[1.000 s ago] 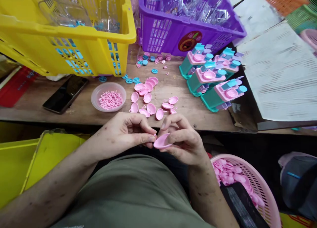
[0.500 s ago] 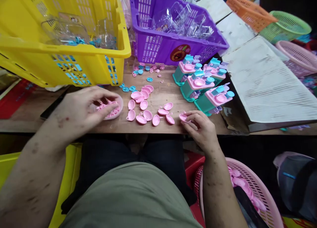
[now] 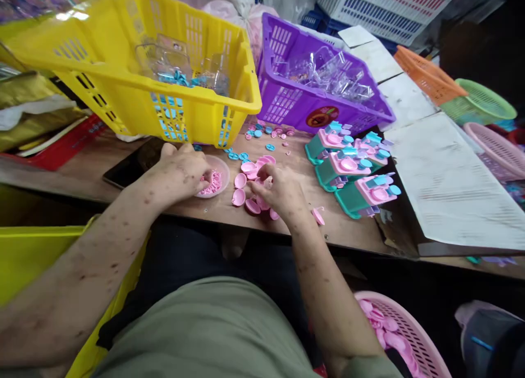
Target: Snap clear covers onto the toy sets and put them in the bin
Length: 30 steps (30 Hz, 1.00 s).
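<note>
My left hand lies over a small clear bowl of tiny pink pieces, its fingers curled down into them. My right hand is over a heap of pink shell-shaped dishes on the wooden table. Its fingertips are bent and pinch at one dish at the top of the heap. One pink dish lies alone just right of that hand, near the table's front edge.
Teal-and-pink toy units stand right of the heap. At the back are a yellow basket and a purple basket of clear plastic parts. A phone lies left of the bowl. A pink basket of dishes sits by my right knee.
One second ago both hands held a pink dish at my lap. The right hand set it down at the right, then moved left onto the heap. The left hand went to the bowl.
</note>
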Each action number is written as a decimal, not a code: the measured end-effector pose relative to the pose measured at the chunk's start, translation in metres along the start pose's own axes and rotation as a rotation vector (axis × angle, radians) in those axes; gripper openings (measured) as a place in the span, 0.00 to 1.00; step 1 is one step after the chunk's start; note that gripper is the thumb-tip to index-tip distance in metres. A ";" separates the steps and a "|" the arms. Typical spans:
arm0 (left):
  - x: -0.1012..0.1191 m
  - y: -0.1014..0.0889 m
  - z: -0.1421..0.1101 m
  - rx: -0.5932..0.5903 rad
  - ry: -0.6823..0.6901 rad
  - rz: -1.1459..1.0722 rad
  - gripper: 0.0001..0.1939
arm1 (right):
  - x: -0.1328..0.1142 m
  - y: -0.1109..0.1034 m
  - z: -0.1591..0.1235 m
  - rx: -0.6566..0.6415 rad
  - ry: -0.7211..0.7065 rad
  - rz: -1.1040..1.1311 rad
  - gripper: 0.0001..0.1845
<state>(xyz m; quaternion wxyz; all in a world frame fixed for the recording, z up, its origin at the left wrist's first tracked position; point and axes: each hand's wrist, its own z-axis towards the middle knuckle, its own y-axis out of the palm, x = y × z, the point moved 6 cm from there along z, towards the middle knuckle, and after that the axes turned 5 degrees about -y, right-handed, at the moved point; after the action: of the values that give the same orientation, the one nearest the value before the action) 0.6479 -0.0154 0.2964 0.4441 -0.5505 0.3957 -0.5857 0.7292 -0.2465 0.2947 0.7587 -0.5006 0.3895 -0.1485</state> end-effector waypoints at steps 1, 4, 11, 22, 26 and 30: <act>0.003 -0.002 -0.002 -0.016 -0.005 0.011 0.07 | 0.000 0.009 0.006 -0.053 0.072 -0.003 0.09; 0.009 -0.007 -0.004 -0.036 -0.054 0.076 0.07 | 0.004 0.017 0.008 -0.091 0.163 0.033 0.13; 0.011 -0.007 -0.006 0.017 -0.042 0.020 0.13 | -0.001 -0.039 -0.041 0.234 -0.138 0.157 0.12; 0.012 -0.009 0.001 -0.099 -0.068 -0.063 0.07 | 0.000 -0.032 -0.111 0.386 -0.043 0.488 0.17; 0.021 -0.036 -0.014 0.061 -0.047 -0.478 0.07 | -0.018 -0.031 -0.118 0.310 -0.074 0.635 0.14; 0.068 -0.051 -0.042 0.096 0.005 -0.956 0.11 | -0.045 -0.051 -0.122 0.307 -0.327 0.512 0.11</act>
<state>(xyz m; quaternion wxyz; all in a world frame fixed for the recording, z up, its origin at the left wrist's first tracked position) 0.6020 -0.0671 0.3615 0.1488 -0.6483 0.0720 -0.7432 0.6180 -0.3207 0.3349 0.8903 -0.2839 0.3488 0.0720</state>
